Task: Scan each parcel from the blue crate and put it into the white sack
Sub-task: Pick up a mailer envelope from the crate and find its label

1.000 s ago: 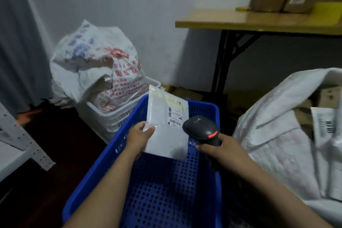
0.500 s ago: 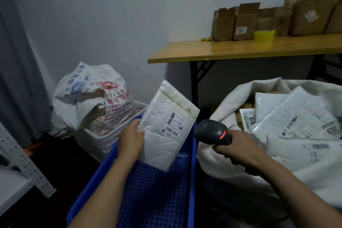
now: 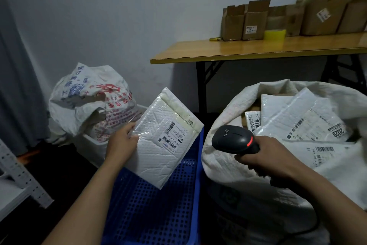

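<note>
- Pinching white parcel (image 3: 158,151) by its left edge with left grip (image 3: 121,143), label facing up, tilted above blue crate (image 3: 155,215).
- Clutching black scanner (image 3: 234,139) in right grip (image 3: 272,157), just before white sack (image 3: 224,165) and its open mouth, labelled parcels (image 3: 297,119) inside.

The blue crate (image 3: 158,215) runs off the bottom edge at 6 o'clock, and its far wall is hidden behind the parcel (image 3: 158,151), whose fine label print is too small to read and whose 9 o'clock edge lies under the thumb of the left hand (image 3: 121,143). The grip of the scanner (image 3: 234,139) is buried inside the right hand (image 3: 272,157). At 3 o'clock the white sack (image 3: 228,165) is cut by the right edge, as are the cardboard boxes (image 3: 325,16) at 1 o'clock.
</note>
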